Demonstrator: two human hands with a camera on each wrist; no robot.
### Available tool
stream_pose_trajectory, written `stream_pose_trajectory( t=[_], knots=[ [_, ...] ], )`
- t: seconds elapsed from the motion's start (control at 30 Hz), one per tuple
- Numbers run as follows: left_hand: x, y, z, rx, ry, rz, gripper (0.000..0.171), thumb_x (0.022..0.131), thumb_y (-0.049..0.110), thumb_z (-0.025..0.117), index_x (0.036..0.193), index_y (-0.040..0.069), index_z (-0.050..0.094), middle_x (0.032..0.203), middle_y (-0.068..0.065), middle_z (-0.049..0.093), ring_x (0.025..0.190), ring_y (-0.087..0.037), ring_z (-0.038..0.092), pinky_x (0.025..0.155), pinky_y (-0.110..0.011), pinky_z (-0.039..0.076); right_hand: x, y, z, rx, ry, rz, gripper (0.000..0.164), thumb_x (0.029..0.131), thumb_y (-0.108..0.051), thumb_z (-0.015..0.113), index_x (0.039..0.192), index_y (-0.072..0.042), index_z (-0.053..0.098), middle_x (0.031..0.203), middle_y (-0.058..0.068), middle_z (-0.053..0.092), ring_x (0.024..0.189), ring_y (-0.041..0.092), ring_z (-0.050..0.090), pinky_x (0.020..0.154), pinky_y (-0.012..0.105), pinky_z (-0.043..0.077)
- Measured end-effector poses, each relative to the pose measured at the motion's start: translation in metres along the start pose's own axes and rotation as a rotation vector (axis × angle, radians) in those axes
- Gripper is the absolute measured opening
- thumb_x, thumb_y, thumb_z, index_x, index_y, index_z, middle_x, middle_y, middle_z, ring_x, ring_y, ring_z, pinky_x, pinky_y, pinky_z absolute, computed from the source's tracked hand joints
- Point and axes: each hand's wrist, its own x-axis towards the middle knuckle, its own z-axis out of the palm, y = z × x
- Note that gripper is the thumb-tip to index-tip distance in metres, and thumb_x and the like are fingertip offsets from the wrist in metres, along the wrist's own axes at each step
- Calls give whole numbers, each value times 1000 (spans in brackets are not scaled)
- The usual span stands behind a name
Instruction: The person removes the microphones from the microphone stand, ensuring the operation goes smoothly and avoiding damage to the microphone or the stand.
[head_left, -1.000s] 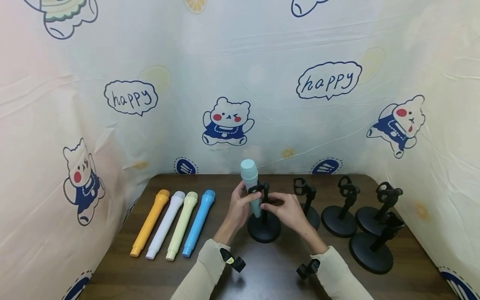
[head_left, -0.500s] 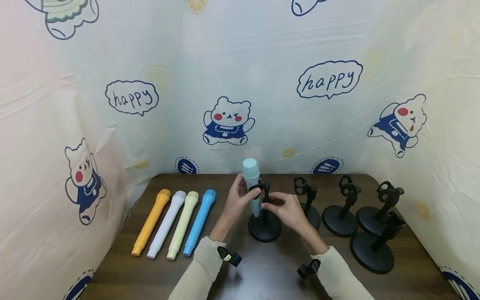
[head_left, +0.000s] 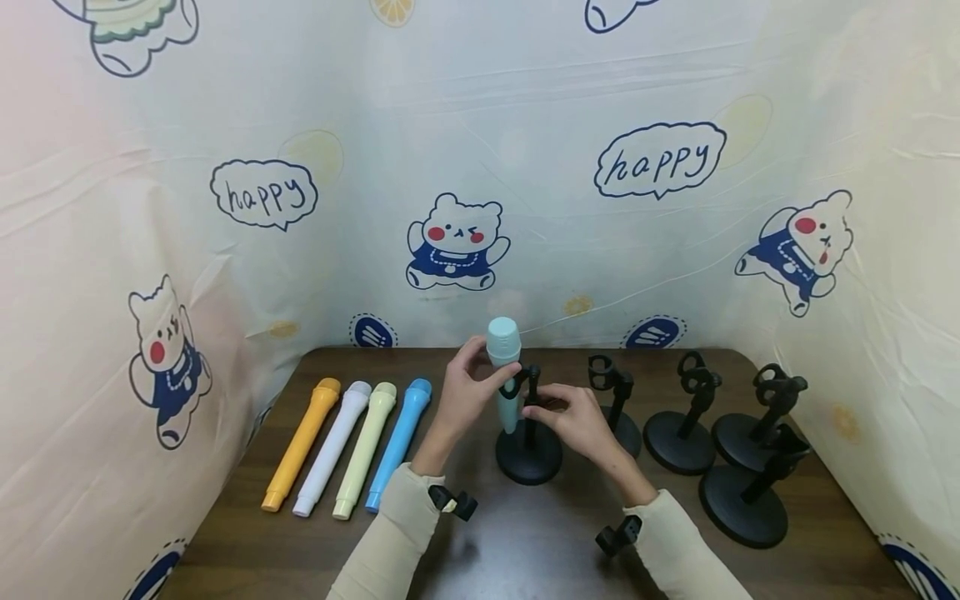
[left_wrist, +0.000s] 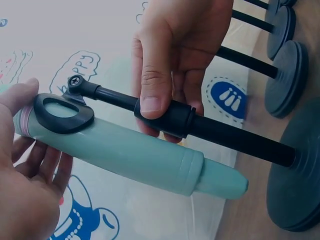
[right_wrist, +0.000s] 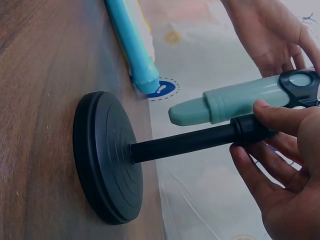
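A mint-green toy microphone (head_left: 503,343) passes through the ring clip of a black microphone stand (head_left: 529,462), its narrow tail pointing down beside the pole. My left hand (head_left: 465,392) pinches the microphone high up, just under its head, with the thumb near the clip (left_wrist: 65,114). On the stand's pole, my right hand (head_left: 573,419) grips the thick black collar (left_wrist: 165,118) between thumb and fingers. In the right wrist view the round base (right_wrist: 110,157) rests on the table. The microphone's tail (right_wrist: 190,112) hangs free, apart from the base.
To the left lie an orange microphone (head_left: 302,444), a white one (head_left: 331,450), a pale yellow-green one (head_left: 364,452) and a blue one (head_left: 400,444) in a row. Several black stands, one of them a near stand (head_left: 744,506), occupy the right of the brown table (head_left: 517,550).
My left hand has slid up the microphone from beside the clip to just below its head. The right hand keeps its hold on the stand, which has hardly moved.
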Motion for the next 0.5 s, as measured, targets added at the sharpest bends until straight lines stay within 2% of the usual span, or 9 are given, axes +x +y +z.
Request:
stream_pose_trajectory(
  t=[0.13,0.37,0.5],
  knots=[
    [0,2,1,-2,18,8,43,94,15,83,135,15,69,129,-6,67,116,-21,64,105,-37,54,0,0,0,5,-3,-11,28,94,-22,83,118,-8,81,115,5,81,103,23,79,88,35,65],
    [2,3,1,-23,23,13,44,93,15,84,135,15,69,130,-7,68,121,-22,65,113,-49,52,0,1,1,-7,2,-29,29,94,-21,83,119,-6,80,114,5,81,104,23,79,88,39,65],
    [3,5,0,-22,26,12,42,94,17,84,134,16,70,130,-6,68,120,-23,66,113,-51,52,0,1,2,-14,4,-32,29,94,-21,83,119,-6,80,114,5,81,103,23,79,88,39,65]
  ],
)
